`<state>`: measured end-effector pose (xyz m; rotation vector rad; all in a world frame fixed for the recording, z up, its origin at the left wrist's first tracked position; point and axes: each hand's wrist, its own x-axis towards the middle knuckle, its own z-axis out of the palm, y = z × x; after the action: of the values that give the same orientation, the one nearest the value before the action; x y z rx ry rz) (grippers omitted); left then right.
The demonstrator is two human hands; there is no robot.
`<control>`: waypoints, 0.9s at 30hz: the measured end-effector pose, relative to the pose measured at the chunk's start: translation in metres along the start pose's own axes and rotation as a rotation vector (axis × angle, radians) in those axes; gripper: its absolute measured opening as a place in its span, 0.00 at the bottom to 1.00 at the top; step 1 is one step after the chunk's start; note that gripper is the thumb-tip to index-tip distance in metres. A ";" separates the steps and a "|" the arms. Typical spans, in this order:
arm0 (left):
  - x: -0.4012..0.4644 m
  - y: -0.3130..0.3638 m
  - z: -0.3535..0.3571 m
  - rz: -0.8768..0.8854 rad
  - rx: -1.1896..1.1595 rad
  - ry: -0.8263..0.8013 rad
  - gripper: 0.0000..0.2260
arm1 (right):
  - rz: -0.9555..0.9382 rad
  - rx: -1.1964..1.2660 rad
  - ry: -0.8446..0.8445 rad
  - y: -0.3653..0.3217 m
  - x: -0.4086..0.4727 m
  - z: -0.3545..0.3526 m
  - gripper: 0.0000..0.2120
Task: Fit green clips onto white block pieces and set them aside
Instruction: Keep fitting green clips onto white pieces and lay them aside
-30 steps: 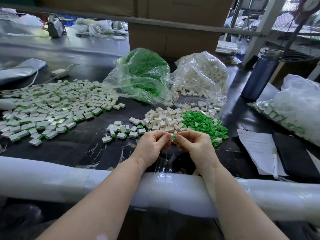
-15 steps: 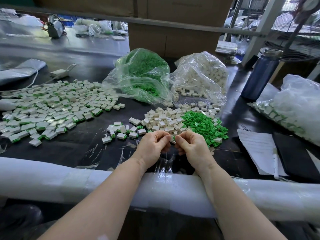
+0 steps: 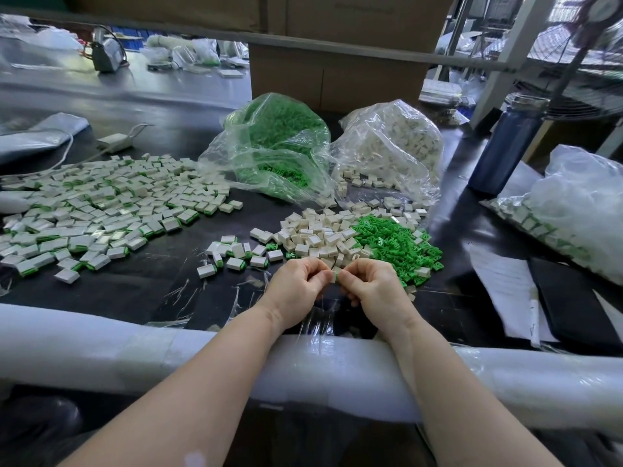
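Observation:
My left hand and my right hand meet at the table's near edge and pinch one small white block with a green clip between their fingertips. The fingers hide most of it. Just beyond lie a heap of loose white blocks and a heap of loose green clips. A wide spread of finished white blocks with green clips covers the left of the table, with a few more close to my left hand.
A clear bag of green clips and a clear bag of white blocks stand behind the heaps. A dark blue bottle, papers, a black pad and another filled bag lie right. A padded white rail runs along the near edge.
Both hands stay together at the same spot; the fingers shift slightly around the small piece between them.

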<state>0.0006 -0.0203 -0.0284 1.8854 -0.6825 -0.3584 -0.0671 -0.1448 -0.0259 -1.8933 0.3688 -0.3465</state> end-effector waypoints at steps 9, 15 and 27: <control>0.003 -0.002 0.001 0.028 -0.065 0.009 0.08 | -0.006 0.108 0.022 0.001 0.001 0.001 0.05; 0.003 -0.002 0.003 0.026 -0.178 0.025 0.04 | -0.012 0.195 0.045 -0.001 -0.001 0.002 0.02; 0.004 -0.001 0.004 0.020 -0.099 0.064 0.07 | -0.001 0.228 0.036 -0.002 0.001 0.002 0.08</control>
<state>0.0018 -0.0253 -0.0305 1.7875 -0.6295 -0.3120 -0.0649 -0.1429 -0.0249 -1.6660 0.3381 -0.4067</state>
